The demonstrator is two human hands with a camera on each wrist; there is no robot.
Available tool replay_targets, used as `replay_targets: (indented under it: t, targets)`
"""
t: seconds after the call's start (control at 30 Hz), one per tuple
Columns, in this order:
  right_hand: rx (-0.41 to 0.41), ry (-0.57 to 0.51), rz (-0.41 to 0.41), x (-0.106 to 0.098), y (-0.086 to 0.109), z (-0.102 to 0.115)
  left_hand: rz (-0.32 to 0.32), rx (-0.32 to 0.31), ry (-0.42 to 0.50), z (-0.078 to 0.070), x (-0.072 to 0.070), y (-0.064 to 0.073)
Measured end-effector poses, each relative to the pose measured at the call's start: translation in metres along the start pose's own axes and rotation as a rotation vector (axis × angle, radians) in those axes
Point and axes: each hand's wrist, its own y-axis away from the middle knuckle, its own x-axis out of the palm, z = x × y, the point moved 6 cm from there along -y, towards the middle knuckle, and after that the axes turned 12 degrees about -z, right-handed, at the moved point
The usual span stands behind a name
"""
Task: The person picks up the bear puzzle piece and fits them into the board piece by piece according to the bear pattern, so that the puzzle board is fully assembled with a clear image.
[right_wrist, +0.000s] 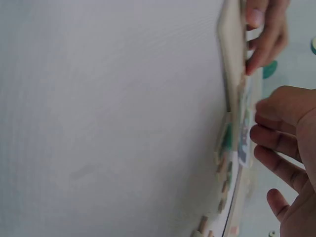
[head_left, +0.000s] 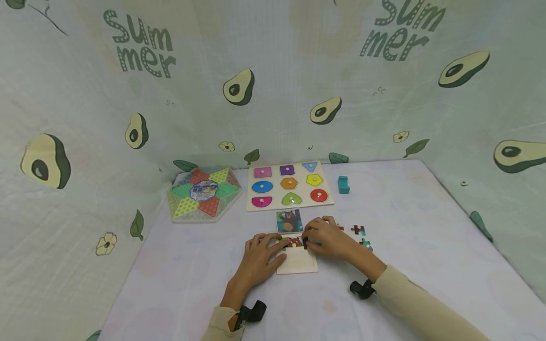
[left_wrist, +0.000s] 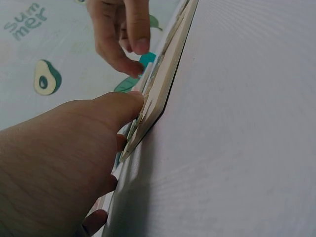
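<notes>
Resting at the left side of a wooden puzzle tray (head_left: 300, 263), the left hand (head_left: 257, 259) has its fingers loosely spread and closed around nothing, with fingertips touching the tray's edge and upper-left part. The right hand (head_left: 327, 238) bends its fingers over the tray's upper-right corner, beside a dark jigsaw piece (head_left: 305, 243); whether it pinches that piece cannot be made out. Brown jigsaw pieces (head_left: 294, 242) lie along the tray's far end, and its near part is bare wood. Just beyond the tray is a bear picture card (head_left: 289, 221); farther beyond, a wooden shape board (head_left: 276, 206). Loose jigsaw pieces (head_left: 358, 230) lie right of the tray. A hexagonal star-patterned game box (head_left: 204, 191) sits beyond the tray to its left, a teal block (head_left: 343, 185) beyond it to its right.
</notes>
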Motion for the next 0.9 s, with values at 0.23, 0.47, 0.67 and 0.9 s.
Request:
replay_targets:
  t: [0.23,0.47,0.67,0.9]
  targets:
    - [0.15,0.005,-0.007,-0.015,0.002,-0.018,-0.02,-0.007,-0.003,0.0,-0.002,0.001]
    - [0.212,0.05,-0.017,-0.019,0.012,-0.037,-0.011,0.005,0.007,-0.001,-0.001,0.001]
    - [0.225,0.047,-0.009,-0.018,0.018,-0.042,-0.023,0.0,-0.023,-0.004,0.0,0.0]
    - [0.234,0.041,-0.008,-0.023,0.02,-0.044,0.023,0.044,-0.145,-0.021,0.008,-0.01]
